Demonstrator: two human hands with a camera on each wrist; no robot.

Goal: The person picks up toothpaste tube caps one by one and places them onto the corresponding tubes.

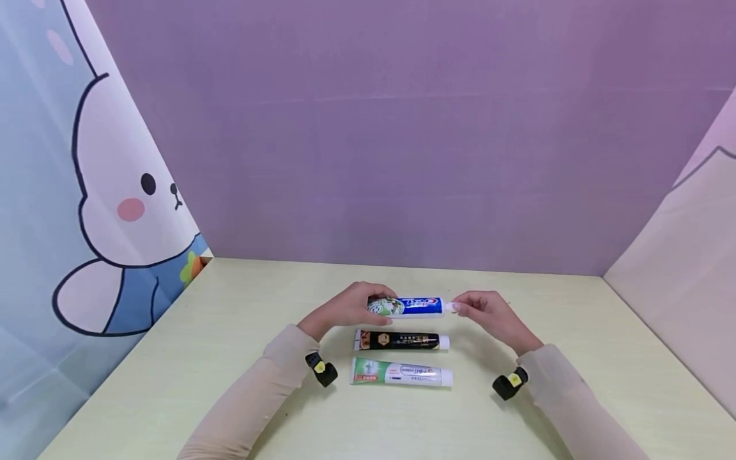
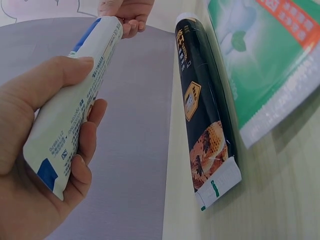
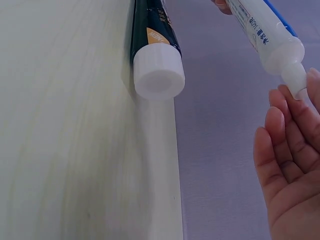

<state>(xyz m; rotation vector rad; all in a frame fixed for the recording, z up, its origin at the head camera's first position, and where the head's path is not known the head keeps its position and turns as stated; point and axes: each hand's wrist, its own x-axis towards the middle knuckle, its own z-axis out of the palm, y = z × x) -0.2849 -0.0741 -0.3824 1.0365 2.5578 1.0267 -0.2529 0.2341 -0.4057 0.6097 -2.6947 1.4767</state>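
Note:
A blue, white and green toothpaste tube [image 1: 422, 306] is held level by my left hand [image 1: 352, 305], thumb on one side and fingers curled round the other. At its far end, the thumb and fingertips of my right hand [image 1: 493, 314] pinch the small white cap [image 3: 294, 79]. The cap sits in line with the tube's neck in the right wrist view. Nearer to me lies a black toothpaste tube [image 1: 399, 340] with a white cap. Closest of the three is a green and white toothpaste tube [image 1: 402, 373], parallel to the black one.
Both lying tubes rest on a pale wooden table [image 1: 287, 287]. Behind it rises a purple backdrop [image 1: 402, 140]. A cartoon-printed cloth [image 1: 132, 236] borders the left side, and a pale cloth [image 1: 690, 255] borders the right.

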